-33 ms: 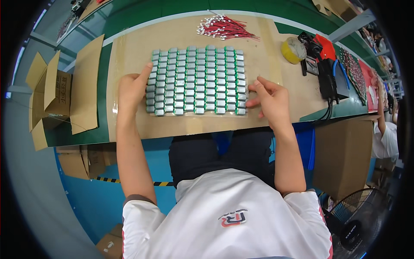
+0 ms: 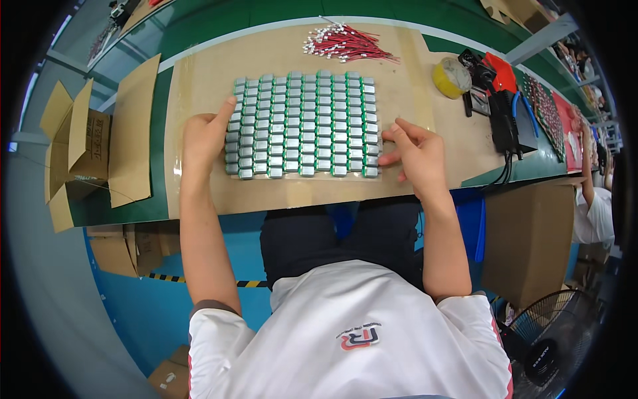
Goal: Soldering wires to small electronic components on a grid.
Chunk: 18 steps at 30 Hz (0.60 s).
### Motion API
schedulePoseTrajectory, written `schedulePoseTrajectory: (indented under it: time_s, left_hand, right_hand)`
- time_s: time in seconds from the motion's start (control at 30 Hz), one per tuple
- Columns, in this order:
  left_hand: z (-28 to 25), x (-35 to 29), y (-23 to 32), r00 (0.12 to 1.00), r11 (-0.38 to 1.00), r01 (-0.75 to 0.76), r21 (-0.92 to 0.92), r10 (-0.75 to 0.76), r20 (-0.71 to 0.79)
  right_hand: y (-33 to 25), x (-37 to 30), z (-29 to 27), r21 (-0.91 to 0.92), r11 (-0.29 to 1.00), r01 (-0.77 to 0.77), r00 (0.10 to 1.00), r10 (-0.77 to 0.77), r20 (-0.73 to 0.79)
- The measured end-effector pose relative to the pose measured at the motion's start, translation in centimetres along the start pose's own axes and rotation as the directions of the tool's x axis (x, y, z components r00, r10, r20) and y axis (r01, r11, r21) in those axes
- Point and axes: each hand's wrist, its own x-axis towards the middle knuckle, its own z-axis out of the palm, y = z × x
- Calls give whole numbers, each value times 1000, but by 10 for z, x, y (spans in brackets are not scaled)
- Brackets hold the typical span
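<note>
A wide block of small silver battery-like cells with green edges point(image 2: 306, 126) lies in neat columns on the brown cardboard sheet point(image 2: 266, 199). At its left side is my left hand point(image 2: 205, 138), thumb stretched along the outermost column and touching it. The other fingers of that hand are mostly out of sight. My right hand point(image 2: 419, 151) rests by the right side, fingers bent but apart, their tips at or very near the end column. Neither hand is seen wrapped round anything. Beyond the cells lies a heap of red and black wires with white connectors point(image 2: 345, 43).
An open cardboard box point(image 2: 86, 143) stands left on the green bench. On the right are a roll of yellow tape point(image 2: 452, 78), a black device with cables point(image 2: 506, 126), blue-handled pliers point(image 2: 516, 106) and a red tray point(image 2: 502, 72). A fan point(image 2: 548, 352) stands lower right; another person's sleeve point(image 2: 593, 216) shows far right.
</note>
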Motion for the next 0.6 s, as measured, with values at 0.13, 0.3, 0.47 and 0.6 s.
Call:
schedulePoseTrajectory:
  time_s: [0.13,0.3,0.47,0.6]
  left_hand:
    - [2,6,-8,995,994,-86,74,89,-42]
    - [7,3,0,996,993,-82,85,84,-27]
    - [2,-2,9,999,990,-45,134,44,10]
    - [4,-3,10,999,992,-53,116,51,18]
  right_hand:
    - [4,9,0,109,992,-62,998,62,7]
    - [9,25,-6,158,979,-128,992,125,28]
    - [7,41,-7,43,993,-114,988,108,112]
    - [7,51,-7,-29,997,-73,989,76,127]
